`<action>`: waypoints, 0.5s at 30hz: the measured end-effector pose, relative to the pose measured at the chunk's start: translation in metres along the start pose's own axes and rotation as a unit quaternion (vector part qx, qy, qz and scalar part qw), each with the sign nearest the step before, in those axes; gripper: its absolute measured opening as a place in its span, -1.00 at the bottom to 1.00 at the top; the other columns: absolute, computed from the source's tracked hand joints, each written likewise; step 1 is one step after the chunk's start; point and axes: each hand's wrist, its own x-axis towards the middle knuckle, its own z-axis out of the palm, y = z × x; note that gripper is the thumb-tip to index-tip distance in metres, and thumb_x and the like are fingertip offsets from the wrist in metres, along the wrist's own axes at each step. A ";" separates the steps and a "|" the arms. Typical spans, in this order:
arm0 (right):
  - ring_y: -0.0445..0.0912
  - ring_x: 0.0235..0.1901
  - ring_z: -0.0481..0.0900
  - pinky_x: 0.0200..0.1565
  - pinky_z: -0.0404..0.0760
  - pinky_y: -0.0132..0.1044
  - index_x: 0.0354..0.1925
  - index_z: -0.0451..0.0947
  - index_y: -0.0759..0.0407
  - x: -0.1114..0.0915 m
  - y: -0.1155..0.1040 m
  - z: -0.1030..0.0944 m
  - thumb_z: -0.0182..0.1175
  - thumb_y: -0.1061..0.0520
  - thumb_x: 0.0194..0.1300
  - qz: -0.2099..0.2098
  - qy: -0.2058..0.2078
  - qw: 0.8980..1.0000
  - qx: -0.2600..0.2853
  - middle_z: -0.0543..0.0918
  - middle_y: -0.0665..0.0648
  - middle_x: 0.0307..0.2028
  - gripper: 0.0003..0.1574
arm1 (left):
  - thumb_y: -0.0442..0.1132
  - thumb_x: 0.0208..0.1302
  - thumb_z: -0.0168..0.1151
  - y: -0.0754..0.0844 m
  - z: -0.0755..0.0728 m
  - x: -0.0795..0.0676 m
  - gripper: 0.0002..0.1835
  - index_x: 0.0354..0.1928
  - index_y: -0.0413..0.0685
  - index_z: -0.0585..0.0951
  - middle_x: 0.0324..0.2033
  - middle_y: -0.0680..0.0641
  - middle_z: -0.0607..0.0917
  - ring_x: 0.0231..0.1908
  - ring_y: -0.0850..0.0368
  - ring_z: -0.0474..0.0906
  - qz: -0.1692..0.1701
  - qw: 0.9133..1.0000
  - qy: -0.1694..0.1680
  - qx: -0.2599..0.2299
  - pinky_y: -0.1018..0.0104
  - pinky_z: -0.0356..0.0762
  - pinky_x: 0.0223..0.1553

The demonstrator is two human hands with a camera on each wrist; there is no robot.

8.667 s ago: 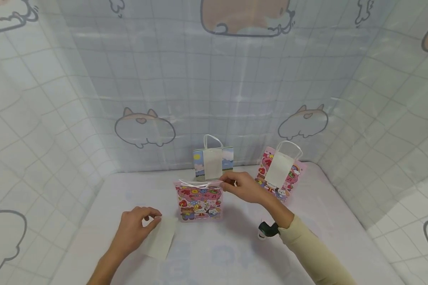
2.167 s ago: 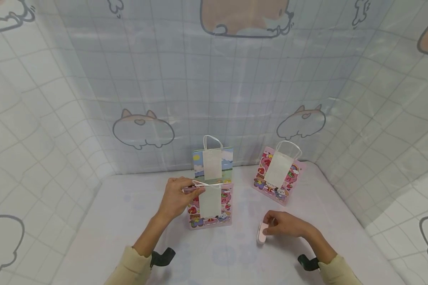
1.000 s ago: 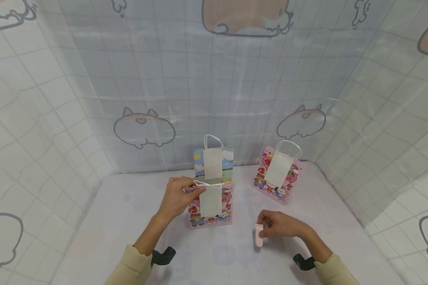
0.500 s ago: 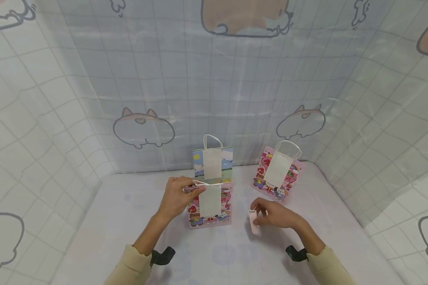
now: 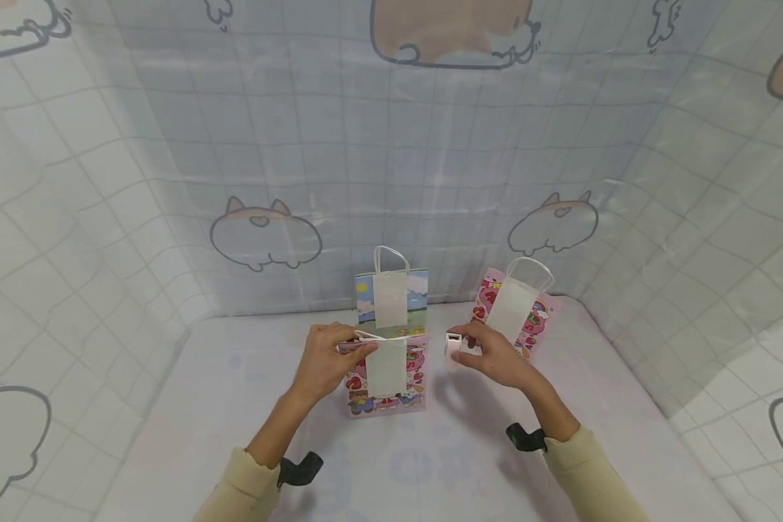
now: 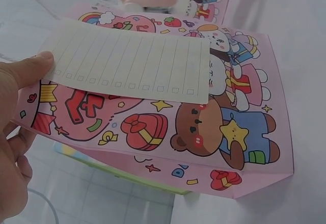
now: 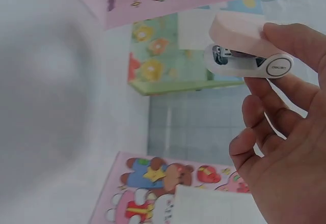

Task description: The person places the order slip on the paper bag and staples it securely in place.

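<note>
A pink cartoon gift bag [image 5: 416, 395] stands at the middle of the table. My left hand [image 5: 326, 362] pinches its top edge, the thumb pressing a white slip of paper [image 6: 132, 63] flat against the front. In the left wrist view the slip shows ruled lines and small boxes. To the right of the bag, raised off the table, my right hand [image 5: 496, 357] holds a small pale pink stapler [image 7: 239, 35] between thumb and fingers. The stapler's mouth gapes, and it is apart from the bag and the paper.
Behind stands a blue landscape gift bag [image 5: 417, 301] with a white slip on its front. At the back right another pink gift bag [image 5: 540, 322] leans, also bearing a slip, partly hidden by my right hand. Patterned curtains [image 5: 391, 167] enclose the white table [image 5: 248, 435].
The left hand took the slip from the table and now pins it on the bag. The right hand picked up the stapler and raised it toward the bag's top.
</note>
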 end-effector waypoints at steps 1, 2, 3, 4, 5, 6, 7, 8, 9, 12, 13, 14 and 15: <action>-0.02 -0.09 0.44 -0.12 0.50 -0.16 0.24 0.55 0.08 0.002 -0.002 -0.001 0.33 -0.08 0.34 -0.004 0.004 1.000 -0.001 0.57 -0.02 -0.06 -0.43 | -0.14 0.07 0.56 0.000 0.000 0.000 -0.87 -0.39 0.04 0.78 -0.45 0.17 0.77 -0.41 0.26 0.56 -0.002 1.000 -0.001 0.000 0.10 0.30 -0.15; -0.03 -0.10 0.44 -0.13 0.50 -0.17 0.23 0.55 0.08 0.004 -0.004 -0.002 0.33 -0.09 0.35 -0.006 0.008 1.000 -0.001 0.57 -0.04 -0.06 -0.43 | -0.14 0.07 0.55 0.000 0.000 0.000 -0.88 -0.39 0.04 0.78 -0.45 0.17 0.77 -0.42 0.26 0.55 -0.003 1.000 -0.001 0.000 0.09 0.30 -0.15; -0.03 -0.10 0.44 -0.13 0.50 -0.17 0.24 0.55 0.08 0.006 -0.006 -0.002 0.33 -0.10 0.35 -0.008 0.010 1.000 0.002 0.58 -0.04 -0.04 -0.43 | -0.14 0.08 0.55 0.001 0.000 -0.001 -0.88 -0.40 0.04 0.77 -0.46 0.17 0.77 -0.42 0.26 0.54 -0.005 1.000 -0.002 0.000 0.09 0.29 -0.15; -0.04 -0.11 0.44 -0.14 0.50 -0.17 0.24 0.55 0.08 0.008 -0.008 -0.003 0.33 -0.10 0.35 -0.010 0.012 1.000 0.003 0.58 -0.04 -0.04 -0.43 | -0.14 0.08 0.55 0.001 0.000 -0.001 -0.88 -0.40 0.04 0.77 -0.45 0.17 0.77 -0.41 0.26 0.54 -0.007 1.000 -0.003 0.000 0.09 0.29 -0.15; -0.03 -0.11 0.44 -0.15 0.51 -0.16 0.24 0.55 0.08 0.010 -0.011 -0.004 0.33 -0.10 0.34 -0.011 0.014 1.000 0.006 0.59 -0.04 -0.04 -0.42 | -0.14 0.08 0.55 0.001 0.000 -0.001 -0.88 -0.40 0.04 0.77 -0.45 0.17 0.77 -0.41 0.26 0.55 -0.008 1.000 -0.004 0.001 0.09 0.29 -0.15; -0.02 -0.11 0.44 -0.15 0.51 -0.16 0.24 0.55 0.09 0.011 -0.013 -0.005 0.33 -0.10 0.34 -0.012 0.015 1.000 0.007 0.59 -0.03 -0.04 -0.42 | -0.14 0.09 0.55 0.001 0.000 -0.001 -0.88 -0.40 0.04 0.77 -0.45 0.17 0.77 -0.41 0.26 0.55 -0.009 1.000 -0.004 0.001 0.09 0.29 -0.14; -0.01 -0.12 0.44 -0.16 0.50 -0.16 0.24 0.55 0.08 0.013 -0.015 -0.005 0.33 -0.10 0.35 -0.015 0.016 1.000 0.007 0.58 -0.03 -0.05 -0.42 | -0.14 0.09 0.55 0.001 0.000 -0.001 -0.88 -0.40 0.04 0.77 -0.45 0.17 0.77 -0.41 0.26 0.55 -0.009 1.000 -0.005 0.001 0.09 0.29 -0.14; -0.01 -0.13 0.44 -0.17 0.50 -0.17 0.24 0.55 0.07 0.014 -0.016 -0.006 0.33 -0.09 0.34 -0.017 0.018 1.000 0.007 0.58 -0.03 -0.07 -0.43 | -0.14 0.09 0.55 0.002 0.000 -0.001 -0.88 -0.40 0.04 0.77 -0.45 0.17 0.77 -0.40 0.25 0.55 -0.010 1.000 -0.004 0.001 0.09 0.30 -0.14; 0.02 -0.13 0.45 -0.18 0.50 -0.18 0.24 0.56 0.06 0.016 -0.018 -0.006 0.34 -0.09 0.34 -0.018 0.019 1.000 0.006 0.57 -0.03 -0.09 -0.43 | -0.14 0.09 0.55 0.002 0.000 -0.001 -0.88 -0.40 0.04 0.77 -0.45 0.17 0.77 -0.40 0.25 0.56 -0.009 1.000 -0.004 0.001 0.08 0.30 -0.13; 0.06 -0.11 0.45 -0.21 0.49 -0.19 0.24 0.55 0.03 0.020 -0.024 -0.007 0.35 -0.07 0.34 -0.018 0.022 1.000 0.007 0.55 -0.04 -0.11 -0.44 | -0.15 0.08 0.55 0.002 0.000 -0.001 -0.88 -0.40 0.04 0.77 -0.44 0.16 0.77 -0.40 0.24 0.56 -0.007 1.000 -0.001 0.001 0.08 0.30 -0.14; 0.06 -0.11 0.45 -0.22 0.49 -0.19 0.24 0.55 0.02 0.021 -0.027 -0.007 0.35 -0.07 0.34 -0.019 0.023 1.000 0.005 0.55 -0.04 -0.11 -0.44 | -0.16 0.07 0.56 0.002 0.000 -0.001 -0.88 -0.39 0.04 0.78 -0.44 0.16 0.77 -0.40 0.24 0.57 -0.006 1.000 -0.001 0.001 0.08 0.30 -0.14; 0.07 -0.10 0.45 -0.22 0.48 -0.19 0.25 0.55 0.02 0.022 -0.029 -0.007 0.35 -0.07 0.33 -0.021 0.025 0.999 0.006 0.55 -0.04 -0.11 -0.44 | -0.15 0.07 0.56 0.002 0.000 -0.001 -0.88 -0.39 0.04 0.78 -0.44 0.16 0.77 -0.39 0.24 0.57 -0.006 1.000 -0.002 0.001 0.08 0.30 -0.14; 0.07 -0.10 0.44 -0.22 0.48 -0.18 0.25 0.55 0.02 0.023 -0.032 -0.008 0.35 -0.06 0.33 -0.024 0.026 0.999 0.005 0.54 -0.04 -0.10 -0.43 | -0.15 0.07 0.56 0.002 0.000 -0.001 -0.88 -0.39 0.04 0.78 -0.43 0.16 0.78 -0.40 0.24 0.57 -0.006 1.000 -0.002 0.001 0.08 0.30 -0.14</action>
